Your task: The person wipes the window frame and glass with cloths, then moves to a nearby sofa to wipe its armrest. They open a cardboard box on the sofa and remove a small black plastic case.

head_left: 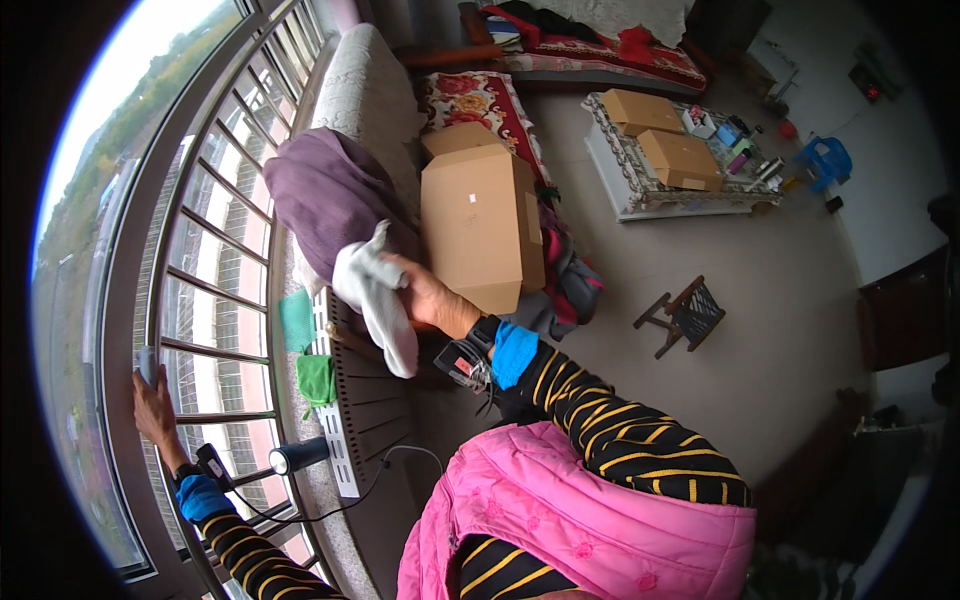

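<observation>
Barred window (222, 234) at 9 o'clock. Right hand (430, 297) clamped on white cloth (372, 285); left hand (155, 408), 8 o'clock, round grey handle (149, 366). Cloth likely light, limp: hold bunched middle.

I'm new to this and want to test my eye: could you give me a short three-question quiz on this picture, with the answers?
1. Which hand holds the white cloth?

2. True or false: the pink vest is worn over a striped top.

3. Where is the left hand?
A) on a carton
B) at the window frame
C) on the blue stool

Key:
1. The right hand.
2. True.
3. B.
</observation>
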Motion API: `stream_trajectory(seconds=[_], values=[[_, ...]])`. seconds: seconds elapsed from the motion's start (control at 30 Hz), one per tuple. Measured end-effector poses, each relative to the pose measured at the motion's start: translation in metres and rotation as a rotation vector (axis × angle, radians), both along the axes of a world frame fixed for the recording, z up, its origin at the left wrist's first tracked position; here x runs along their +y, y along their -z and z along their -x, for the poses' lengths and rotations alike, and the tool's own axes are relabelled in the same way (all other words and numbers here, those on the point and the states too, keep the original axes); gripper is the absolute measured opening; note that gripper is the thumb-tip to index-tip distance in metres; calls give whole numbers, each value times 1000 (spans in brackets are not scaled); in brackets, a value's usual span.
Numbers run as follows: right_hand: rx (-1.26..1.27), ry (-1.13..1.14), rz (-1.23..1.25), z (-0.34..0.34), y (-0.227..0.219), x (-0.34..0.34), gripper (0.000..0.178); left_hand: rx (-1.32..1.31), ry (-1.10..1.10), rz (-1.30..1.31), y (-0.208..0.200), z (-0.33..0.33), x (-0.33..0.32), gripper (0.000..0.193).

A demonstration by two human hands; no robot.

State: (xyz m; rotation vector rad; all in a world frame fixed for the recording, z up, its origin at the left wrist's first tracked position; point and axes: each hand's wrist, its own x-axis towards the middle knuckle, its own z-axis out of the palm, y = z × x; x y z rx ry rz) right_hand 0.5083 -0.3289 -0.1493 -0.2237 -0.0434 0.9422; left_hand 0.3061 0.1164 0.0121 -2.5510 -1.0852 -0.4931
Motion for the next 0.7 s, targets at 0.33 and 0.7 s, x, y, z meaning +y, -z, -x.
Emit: stream_trajectory(seconds=[0.33, 0.7], values=[[28, 60, -95, 48, 44, -67, 41, 23, 3, 43, 14, 0, 42, 69], [-514, 499, 88, 22, -25, -137, 53, 37, 66, -17, 17, -4, 56, 69]])
